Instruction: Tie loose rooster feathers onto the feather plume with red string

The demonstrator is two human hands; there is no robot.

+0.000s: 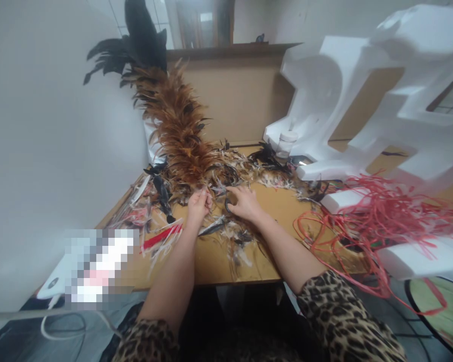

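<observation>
A long duster of brown and black feathers [175, 125] leans up from the wooden table [275, 206] toward the back wall. My left hand [198, 205] is closed at its base, fingers pinched on feathers there. My right hand [244, 202] rests just to the right, fingers curled over loose feathers and what looks like a dark scissor handle [228, 205] on the tabletop. Loose feathers [234, 236] lie scattered around both hands.
A tangle of red plastic cord [373, 221] covers the table's right side. Large white foam blocks [381, 100] stand at the back right, with a small white-capped jar [286, 146] before them. A white wall is close on the left. Red and white strips [162, 239] lie front left.
</observation>
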